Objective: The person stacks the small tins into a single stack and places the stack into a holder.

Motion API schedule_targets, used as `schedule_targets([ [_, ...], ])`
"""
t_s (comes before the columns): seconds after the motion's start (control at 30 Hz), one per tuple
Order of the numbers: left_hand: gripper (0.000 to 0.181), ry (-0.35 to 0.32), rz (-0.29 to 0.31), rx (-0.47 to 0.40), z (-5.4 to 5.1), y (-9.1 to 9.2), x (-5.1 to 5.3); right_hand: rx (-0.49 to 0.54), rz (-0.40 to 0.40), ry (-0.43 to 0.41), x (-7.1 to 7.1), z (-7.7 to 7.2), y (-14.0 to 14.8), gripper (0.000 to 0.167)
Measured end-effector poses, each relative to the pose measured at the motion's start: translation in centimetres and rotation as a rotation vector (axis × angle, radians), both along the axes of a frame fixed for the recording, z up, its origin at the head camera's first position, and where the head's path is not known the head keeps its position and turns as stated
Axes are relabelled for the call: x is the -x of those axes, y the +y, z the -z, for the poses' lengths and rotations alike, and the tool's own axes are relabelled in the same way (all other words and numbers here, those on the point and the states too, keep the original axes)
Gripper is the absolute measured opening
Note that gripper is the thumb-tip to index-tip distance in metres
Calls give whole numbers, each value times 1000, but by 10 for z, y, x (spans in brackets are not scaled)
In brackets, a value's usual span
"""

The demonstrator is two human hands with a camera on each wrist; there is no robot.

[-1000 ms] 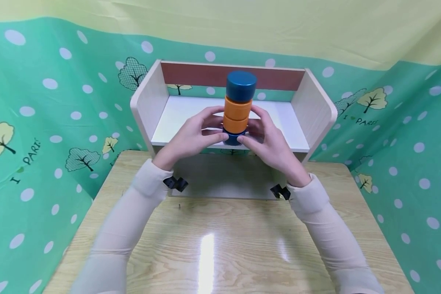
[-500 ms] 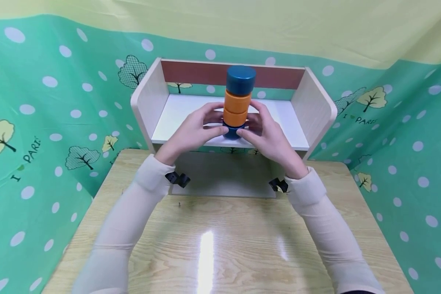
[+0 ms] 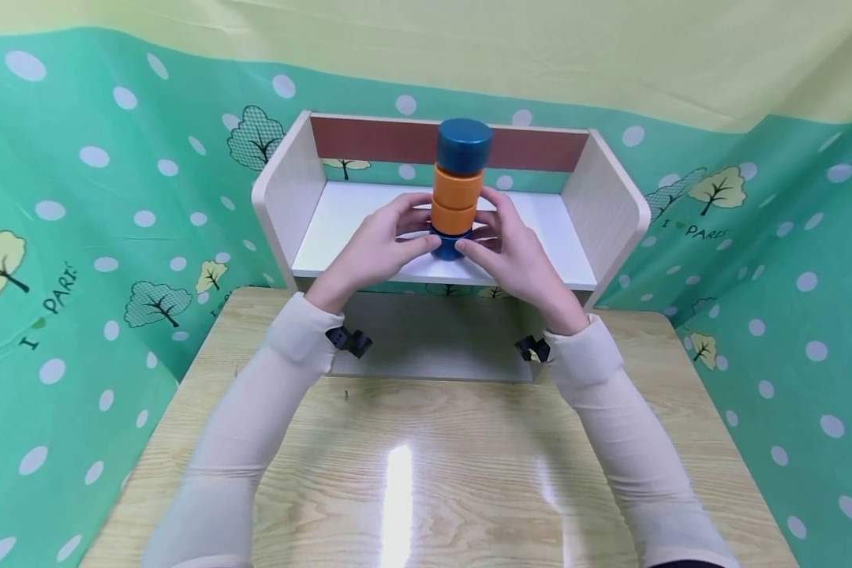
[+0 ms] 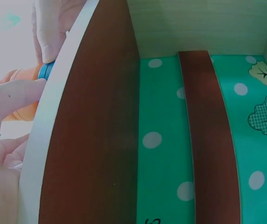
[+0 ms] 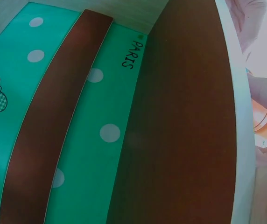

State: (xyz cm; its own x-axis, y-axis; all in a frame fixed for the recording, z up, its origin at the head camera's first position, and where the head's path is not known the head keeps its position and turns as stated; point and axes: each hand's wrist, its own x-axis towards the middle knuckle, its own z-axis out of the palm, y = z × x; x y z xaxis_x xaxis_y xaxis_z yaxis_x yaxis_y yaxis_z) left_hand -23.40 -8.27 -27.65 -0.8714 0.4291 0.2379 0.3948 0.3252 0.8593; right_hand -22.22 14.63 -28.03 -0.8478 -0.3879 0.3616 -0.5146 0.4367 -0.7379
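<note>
An upright stack of round blue and orange pieces stands over the shelf's white board. A wide dark blue piece [image 3: 464,147] tops it, two orange pieces [image 3: 456,203] form the middle, and a smaller blue piece [image 3: 450,246] is at the bottom. My left hand [image 3: 382,244] holds the low part from the left, thumb on the bottom blue piece. From the right, my right hand [image 3: 514,256] grips the same part, its thumb near the other. Fingers behind the stack are partly hidden. I cannot tell whether the base touches the board.
A two-level shelf [image 3: 607,209] with pale side panels stands at the back of the wooden table [image 3: 468,465]. A reddish-brown bar [image 3: 539,150] crosses its rear. Green dotted cloth [image 3: 78,237] hangs behind and on both sides.
Both hands have shifted the stack slightly away from me, deeper over the shelf board. The grip of the two hands looks the same.
</note>
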Motion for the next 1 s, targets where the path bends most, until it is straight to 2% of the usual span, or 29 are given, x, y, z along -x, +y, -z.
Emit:
schedule_targets([
  [0.5, 62, -18, -33, 44, 0, 2, 11, 2, 50, -39, 10, -1, -3, 76],
  [0.83, 62, -35, -30, 32, 0, 2, 9, 0, 55, -31, 8, 0, -3, 76],
  [1.0, 64, -31, -38, 33, 1, 0, 5, -22, 89, -20, 2, 0, -2, 80],
])
